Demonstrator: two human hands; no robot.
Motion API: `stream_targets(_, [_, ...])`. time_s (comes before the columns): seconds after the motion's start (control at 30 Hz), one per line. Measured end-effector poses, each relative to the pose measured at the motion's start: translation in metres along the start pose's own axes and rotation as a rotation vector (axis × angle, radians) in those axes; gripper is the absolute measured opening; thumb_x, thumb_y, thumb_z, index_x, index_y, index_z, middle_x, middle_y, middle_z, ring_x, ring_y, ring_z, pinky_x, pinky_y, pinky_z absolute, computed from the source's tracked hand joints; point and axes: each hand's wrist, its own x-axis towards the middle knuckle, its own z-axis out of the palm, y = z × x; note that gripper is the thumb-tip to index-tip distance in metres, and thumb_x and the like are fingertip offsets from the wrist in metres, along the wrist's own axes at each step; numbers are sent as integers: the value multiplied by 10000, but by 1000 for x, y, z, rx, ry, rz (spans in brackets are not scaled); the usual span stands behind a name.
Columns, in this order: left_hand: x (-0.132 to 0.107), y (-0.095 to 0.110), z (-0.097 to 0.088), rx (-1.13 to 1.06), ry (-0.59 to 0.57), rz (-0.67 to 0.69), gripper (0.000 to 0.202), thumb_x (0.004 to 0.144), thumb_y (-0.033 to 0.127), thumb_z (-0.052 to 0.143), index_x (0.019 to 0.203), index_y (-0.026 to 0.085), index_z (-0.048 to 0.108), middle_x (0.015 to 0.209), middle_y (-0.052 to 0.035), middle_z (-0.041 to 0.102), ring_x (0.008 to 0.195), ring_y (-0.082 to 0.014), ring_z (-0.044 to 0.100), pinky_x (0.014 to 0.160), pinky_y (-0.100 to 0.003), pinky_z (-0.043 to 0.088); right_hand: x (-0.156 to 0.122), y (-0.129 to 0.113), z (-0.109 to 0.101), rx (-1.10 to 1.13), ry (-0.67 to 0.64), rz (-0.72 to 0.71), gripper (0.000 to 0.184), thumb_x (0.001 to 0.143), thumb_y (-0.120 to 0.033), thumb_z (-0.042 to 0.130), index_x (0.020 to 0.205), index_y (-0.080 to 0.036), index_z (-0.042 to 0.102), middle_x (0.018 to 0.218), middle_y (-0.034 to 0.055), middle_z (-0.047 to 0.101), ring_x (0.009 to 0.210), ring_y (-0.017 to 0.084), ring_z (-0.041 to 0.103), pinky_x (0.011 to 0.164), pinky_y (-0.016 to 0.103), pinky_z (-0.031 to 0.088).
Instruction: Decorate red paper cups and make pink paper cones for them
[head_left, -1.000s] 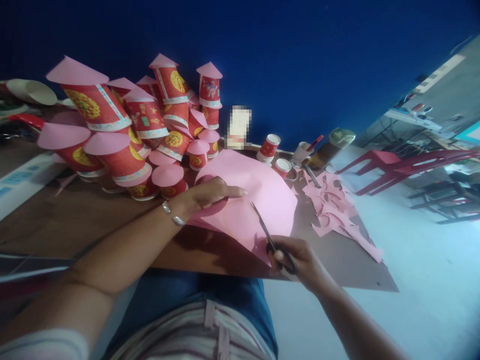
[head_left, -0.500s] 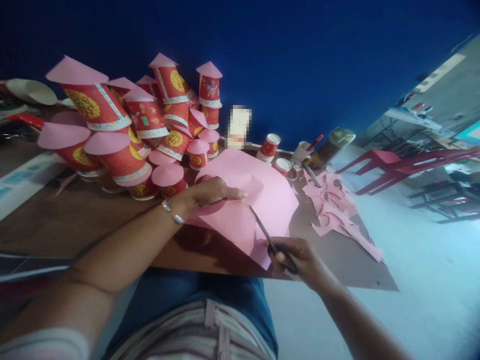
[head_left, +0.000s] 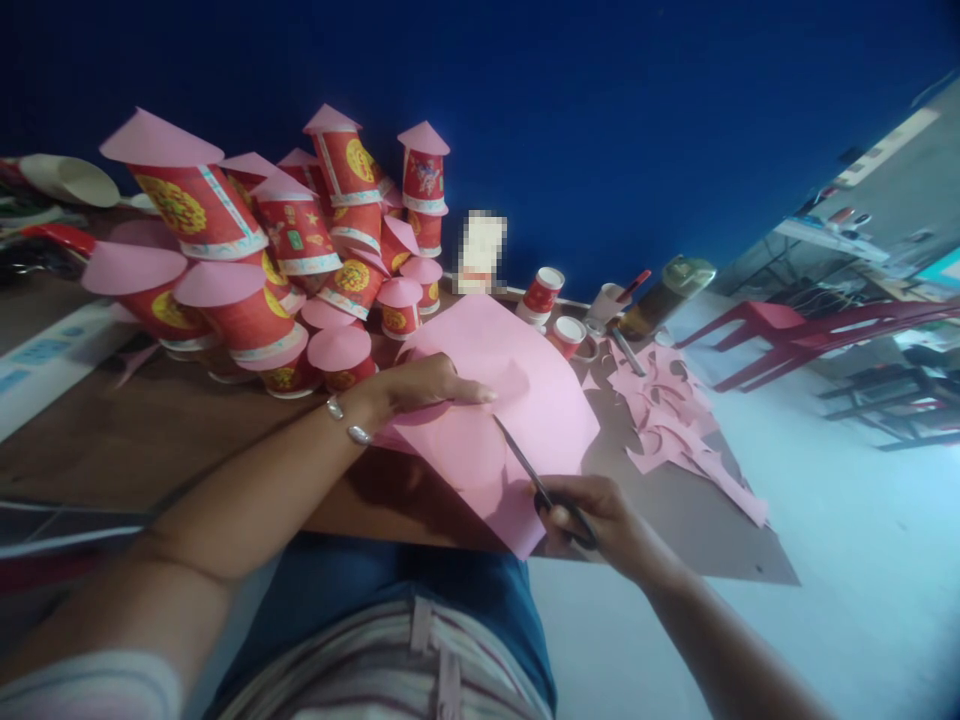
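My left hand [head_left: 431, 385] grips a large sheet of pink paper [head_left: 551, 400], its thumb on top and the other fingers mostly hidden beneath. A round outline shows faintly on the sheet's near part. In my right hand [head_left: 581, 510] is a pair of scissors [head_left: 523, 458] with black handles. The blades point up and left, with their tip at the paper close to my left thumb. Left of the sheet stand several red paper cups [head_left: 289, 235] with gold patterns, stacked and topped by pink paper cones [head_left: 163, 140].
Pink paper scraps [head_left: 667, 410] lie at the table's [head_left: 720, 540] right side. Behind the sheet stand small red cups [head_left: 541, 292], a cup holding a red-handled tool [head_left: 634, 287] and a large jar [head_left: 667, 295]. A red chair [head_left: 772, 325] is farther right.
The sheet's near corner has shifted slightly left and toward me. The scissors' tip sits a little farther left. Both hands keep their hold.
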Motion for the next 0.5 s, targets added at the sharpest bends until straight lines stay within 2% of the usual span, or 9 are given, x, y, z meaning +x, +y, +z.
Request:
stream_targets(0.1, [-1,2,0,86,24,-11,394,624,490,844,575,172,618,592,6,554,611,-144,478,599,-282,379,0,0,0,25,-14,18,543,855,-679,686,855,-138,637,644,-34,434,554,61,320,458,180,323])
stream_targets(0.2, [-3,5,0,146,-21,-36,430,630,530,833,566,173,602,579,6,529,577,-133,439,556,-276,339,2,-2,2,51,-42,36,537,850,-675,694,867,-141,634,639,-45,406,545,59,315,462,185,320])
stream_targets(0.37, [-6,10,2,192,-13,8,508,638,586,811,520,186,521,516,19,426,529,-120,355,510,-288,271,2,-4,4,11,-37,-5,526,883,-670,654,796,-154,599,635,-36,429,549,66,318,466,194,348])
stream_targets(0.5, [-2,9,3,180,0,42,570,671,612,793,495,196,445,496,28,370,503,-101,321,501,-287,241,2,-1,2,-47,8,-40,527,891,-673,638,788,-158,604,647,-19,486,566,83,397,494,203,392])
